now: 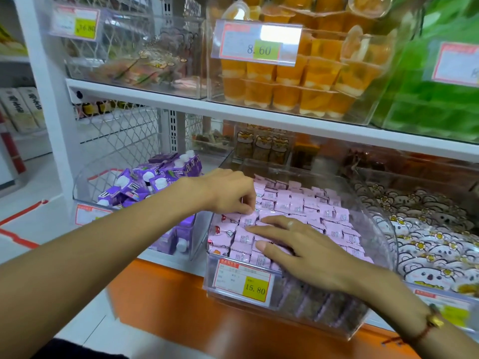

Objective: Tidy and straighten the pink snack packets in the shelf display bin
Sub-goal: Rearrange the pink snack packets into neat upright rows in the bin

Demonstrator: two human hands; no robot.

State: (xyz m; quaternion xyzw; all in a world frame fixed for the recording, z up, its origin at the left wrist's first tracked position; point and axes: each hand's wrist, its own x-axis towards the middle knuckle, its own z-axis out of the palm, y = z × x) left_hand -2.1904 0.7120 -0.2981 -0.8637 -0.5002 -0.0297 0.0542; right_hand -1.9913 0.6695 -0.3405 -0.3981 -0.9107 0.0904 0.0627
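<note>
Pink snack packets (298,206) — light, crinkly, probably slippery; best nudged by edges. Left hand (230,193) pinched one packet; right hand (298,244) lay spread flat just beside.

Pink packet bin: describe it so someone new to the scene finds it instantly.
Lower shelf, above the orange ledge: the middle clear bin, tagged 15.80, filled with rows of small pink packets. The left neighbour holds purple cartons, the right one white bear-print packs.

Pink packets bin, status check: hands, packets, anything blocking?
Left hand pinching a packet at the bin's left side. Right hand flat on the pink packets. Packets mostly in rows, front-left ones askew. Nothing blocking the clear bin.
</note>
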